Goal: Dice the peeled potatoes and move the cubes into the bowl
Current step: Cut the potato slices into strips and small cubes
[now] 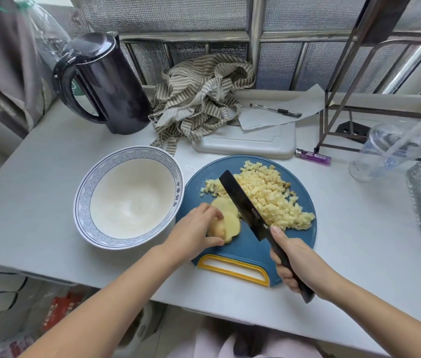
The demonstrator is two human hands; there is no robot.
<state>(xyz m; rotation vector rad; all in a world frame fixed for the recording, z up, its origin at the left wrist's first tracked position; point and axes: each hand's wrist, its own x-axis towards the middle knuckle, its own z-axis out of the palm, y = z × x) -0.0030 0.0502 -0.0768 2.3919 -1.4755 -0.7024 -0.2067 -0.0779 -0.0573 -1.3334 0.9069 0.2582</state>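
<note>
A round blue cutting board [250, 250] with a yellow handle lies near the table's front edge. A large heap of potato cubes [268, 195] covers its right half, with a smaller heap at the upper left. Fanned potato slices [231, 219] lie at the board's left, and my left hand [193, 233] grips the uncut end piece beside them. My right hand [294, 264] holds the handle of a black cleaver [243, 202], whose blade stands between the slices and the big heap. A white bowl [85, 197] with a blue patterned rim sits left of the board with nothing in it.
A dark kettle [106, 83] stands at the back left, a striped cloth [199, 104] behind the board. A white board [245, 143] with paper and a pen, a purple lighter [312, 156], a clear plastic cup [387, 151] and a metal rack are at the right.
</note>
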